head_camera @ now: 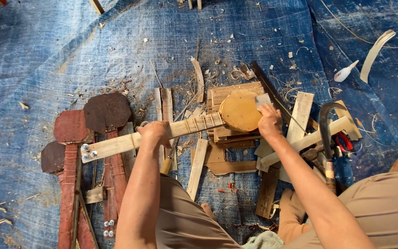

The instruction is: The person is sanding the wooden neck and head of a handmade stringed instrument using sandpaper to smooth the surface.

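My left hand (pixel 153 134) grips the pale wooden neck (pixel 116 145) of a small unfinished string instrument. The neck has frets and metal tuning pegs (pixel 88 151) at its left end. Its round tan body (pixel 239 110) rests on a stack of wooden boards (pixel 232 90). My right hand (pixel 270 121) sits at the right edge of the round body and presses a small grey sheet (pixel 263 99), probably sandpaper, against it.
Three dark brown instrument bodies with reddish necks (pixel 107 112) lie at the left on the blue tarp (pixel 38 69). Wood offcuts, shavings, a curved saw (pixel 325 124), red-handled pliers (pixel 345 140) and a white bottle (pixel 345 72) lie at the right.
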